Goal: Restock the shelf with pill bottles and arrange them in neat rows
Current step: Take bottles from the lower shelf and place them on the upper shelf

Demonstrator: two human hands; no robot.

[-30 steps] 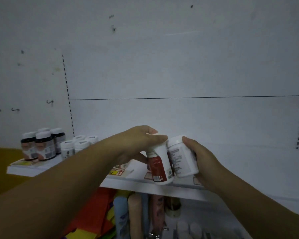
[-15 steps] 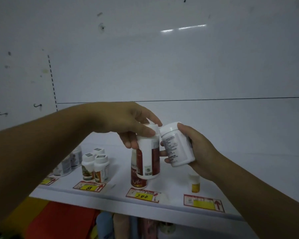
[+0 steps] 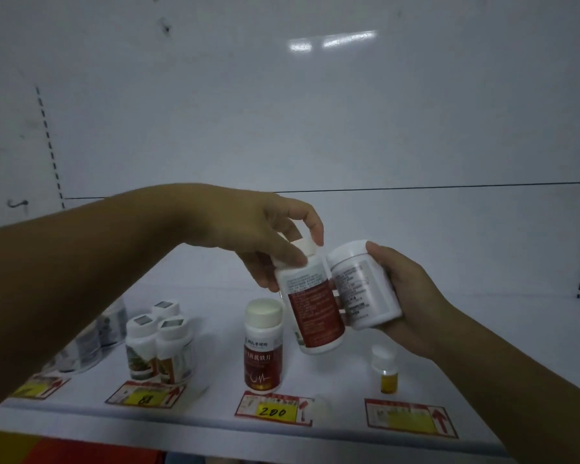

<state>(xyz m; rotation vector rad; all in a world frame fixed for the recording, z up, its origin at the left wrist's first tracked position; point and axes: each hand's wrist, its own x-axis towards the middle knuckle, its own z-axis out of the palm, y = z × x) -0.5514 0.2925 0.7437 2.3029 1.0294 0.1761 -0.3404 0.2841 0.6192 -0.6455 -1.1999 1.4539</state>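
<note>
Bottles first: where are they right now?

Two are up in mid-frame, off the shelf [image 3: 482, 329]. The left hand [image 3: 258, 236], on an arm stretched across from the left edge, pinches the red-labelled bottle [image 3: 312, 303] by its white cap, thumb and fingers curled round the top. It hangs tilted, bottom toward the lower right.

And the other hand?

The right hand [image 3: 412, 296], right of centre, is wrapped round a white bottle [image 3: 362, 283], tipped with its cap toward the upper left. The two held bottles sit side by side, touching as far as I can tell.

What's standing on the shelf?

Just below and left of the held pair, a matching red bottle [image 3: 263, 346] stands upright behind the price tag [image 3: 275, 410] marked 200. At lower right, a little yellow vial [image 3: 387, 373] with a white cap stands behind another tag. At lower left, three small bottles [image 3: 158, 346] cluster together. Further left are more, partly hidden by the forearm.
</note>
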